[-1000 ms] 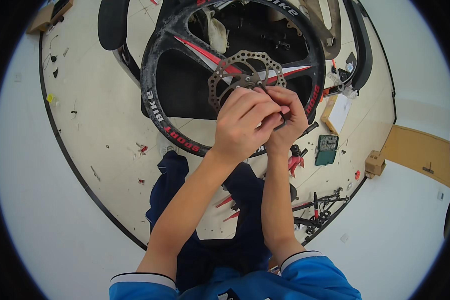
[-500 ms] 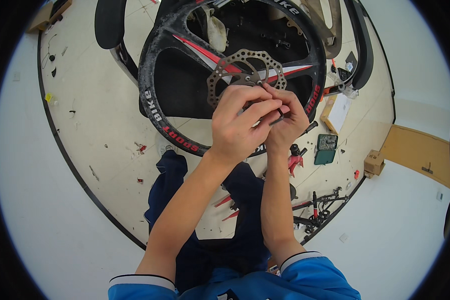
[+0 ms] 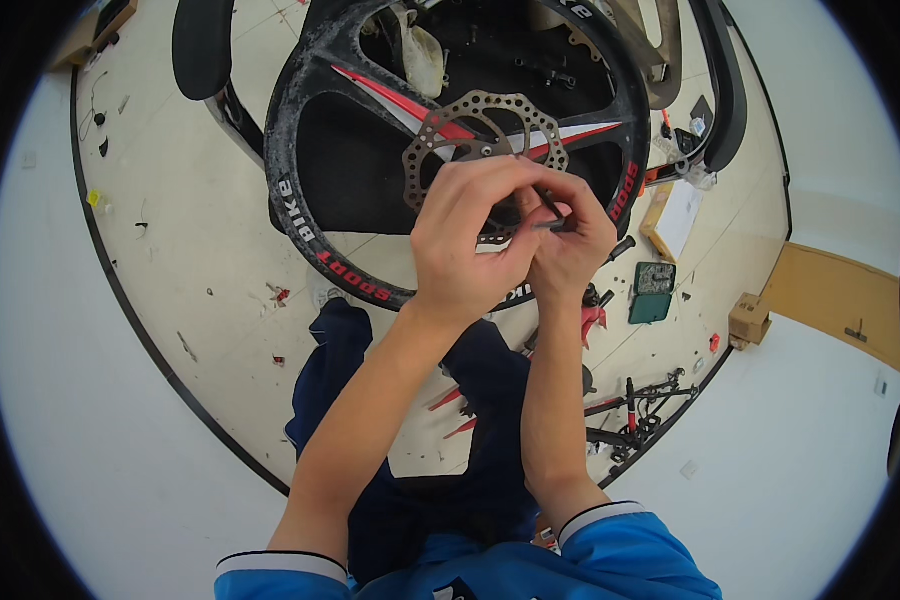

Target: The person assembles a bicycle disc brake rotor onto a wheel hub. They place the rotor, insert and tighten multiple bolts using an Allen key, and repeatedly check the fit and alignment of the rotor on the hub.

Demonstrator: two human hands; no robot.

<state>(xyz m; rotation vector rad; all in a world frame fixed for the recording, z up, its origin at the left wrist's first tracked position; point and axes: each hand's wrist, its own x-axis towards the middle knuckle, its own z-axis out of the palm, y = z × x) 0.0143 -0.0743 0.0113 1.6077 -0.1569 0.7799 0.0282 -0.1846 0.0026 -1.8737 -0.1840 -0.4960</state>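
The L-shaped key (image 3: 551, 203) is between the person's 2 hands, over the lower part of the metal brake disc (image 3: 482, 103) at the middle of the wheel (image 3: 405, 103). Its visible long leg slants from upper left, near the hub, down to lower right; there it bends, and the short leg points left, toward the left thumb. Fingers hide its upper tip, so whether it sits in a bolt cannot be told.

The right hand (image 3: 573, 240) grasps the key with curled fingers, its wrist below and its forearm almost upright in view. The left hand (image 3: 470, 225) arches over from the left, knuckles up, index finger reaching across to meet the right hand's fingers and thumb beside the short leg; whether it also grips the key cannot be told. The left forearm slants up and inward from the lower left.

Counted, there are 1 key, 1 disc and 1 wheel, the last lying across the black seat (image 3: 355, 170) of 1 chair with 2 armrests (image 3: 202, 50) in sight. Of the wheel's spokes, 2 show red and white stripes. On the floor to the right are 1 open green case (image 3: 653, 293), 1 small cardboard box (image 3: 748, 320) by the wall and 1 dark bicycle frame (image 3: 630, 420).
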